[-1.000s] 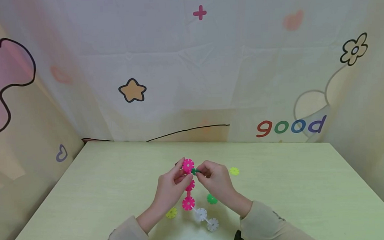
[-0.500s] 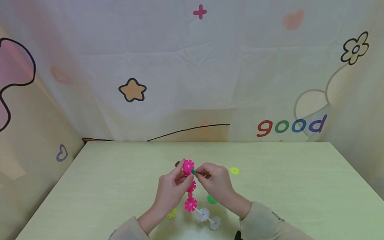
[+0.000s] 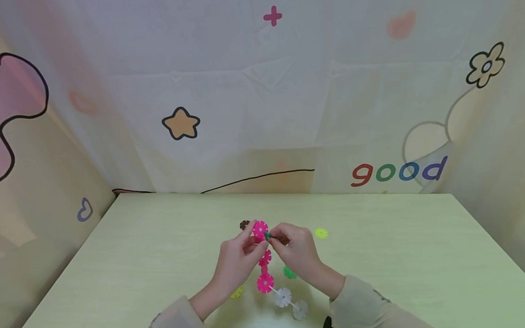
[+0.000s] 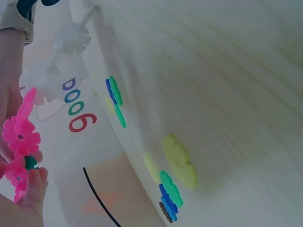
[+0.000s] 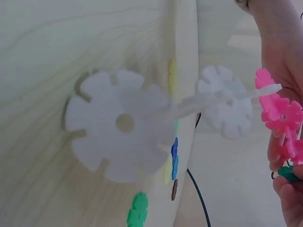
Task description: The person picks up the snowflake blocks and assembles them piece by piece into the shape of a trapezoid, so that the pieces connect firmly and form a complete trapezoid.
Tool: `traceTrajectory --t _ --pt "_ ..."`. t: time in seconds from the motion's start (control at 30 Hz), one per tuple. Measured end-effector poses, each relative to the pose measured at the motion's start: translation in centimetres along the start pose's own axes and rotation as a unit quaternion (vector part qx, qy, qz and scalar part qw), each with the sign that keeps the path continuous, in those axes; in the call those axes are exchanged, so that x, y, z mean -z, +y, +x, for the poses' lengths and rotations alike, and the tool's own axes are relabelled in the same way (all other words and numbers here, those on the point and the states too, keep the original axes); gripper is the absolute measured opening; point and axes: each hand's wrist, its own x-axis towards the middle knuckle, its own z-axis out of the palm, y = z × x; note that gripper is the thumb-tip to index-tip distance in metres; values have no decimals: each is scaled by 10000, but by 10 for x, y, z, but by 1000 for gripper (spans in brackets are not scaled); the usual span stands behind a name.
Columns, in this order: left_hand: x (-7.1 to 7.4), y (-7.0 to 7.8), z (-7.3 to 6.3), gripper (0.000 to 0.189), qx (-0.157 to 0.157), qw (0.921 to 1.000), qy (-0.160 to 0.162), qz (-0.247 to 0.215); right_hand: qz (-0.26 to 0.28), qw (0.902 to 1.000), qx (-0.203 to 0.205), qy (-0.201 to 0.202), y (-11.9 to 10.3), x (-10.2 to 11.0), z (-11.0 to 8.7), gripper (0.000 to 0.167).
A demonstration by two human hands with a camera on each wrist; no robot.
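Note:
My left hand [image 3: 237, 258] grips a chain of slotted snowflake discs near its top, around the upper pink disc [image 3: 260, 229]. Below the fingers the chain hangs down through more pink discs [image 3: 265, 282] to two white discs [image 3: 283, 297] at its lower end. Between thumb and fingertips, my right hand [image 3: 299, 246] pinches a dark green disc [image 3: 267, 236], seen nearly edge-on against the pink part of the chain. In the left wrist view only a bit of this green disc [image 4: 31, 162] shows behind the left thumb. Part of the pink section is hidden by the left hand.
Loose discs lie on the pale table [image 3: 406, 265]: a brown one [image 3: 245, 225] beyond the left hand, a yellow one [image 3: 321, 233] at back right, a green one [image 3: 289, 272] below the right hand. The left wrist view also shows blue discs [image 4: 165, 196]. A printed curtain stands behind.
The chain and left hand have shifted slightly right and toward the body, uncovering the brown disc. My right hand stays nearly in place, still pinching the green disc against the pink part.

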Motion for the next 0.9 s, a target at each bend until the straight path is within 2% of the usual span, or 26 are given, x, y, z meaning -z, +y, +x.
traceTrajectory --t 0.2,0.4,0.57,0.7,0.9 --pt "4 -2 4 53 306 9988 -379 -88 54 9991 42 -418 2 6 0 9" --pt "6 -3 3 46 589 9946 -824 245 90 9951 136 -973 6 11 -2 8" --pt "3 -9 0 49 744 9891 -1274 32 148 9918 77 -1269 7 13 -4 8" --pt "-1 -13 -1 52 791 9871 -1387 -134 139 9906 44 -1357 7 13 -6 7" --pt "-3 -14 -2 48 931 9849 -1457 6 197 9855 -116 -1681 7 16 -9 9"
